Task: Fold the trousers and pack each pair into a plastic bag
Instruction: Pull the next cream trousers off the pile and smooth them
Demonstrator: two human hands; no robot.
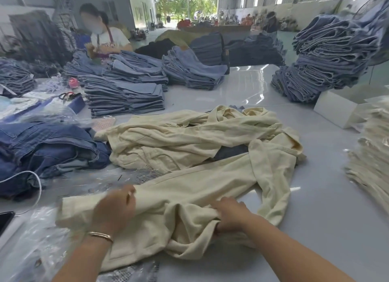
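Note:
A cream pair of trousers (200, 189) lies spread and rumpled on the white table (326, 218) in front of me. My left hand (115, 208) grips its left part, fingers curled into the cloth and blurred. My right hand (230, 213) rests on a bunched fold near the middle, fingers tucked into the fabric. Behind it lies a loose heap of more cream trousers (189, 138). Clear plastic bags (35, 246) lie crumpled at the near left, partly under the trousers.
Dark blue jeans (46, 149) are piled at the left. Folded jeans stacks (124, 96) fill the far table, with a tall stack (328, 56) at right. Bagged cream trousers (372, 155) and a white box (336, 109) stand at right. A person (105, 37) sits far left.

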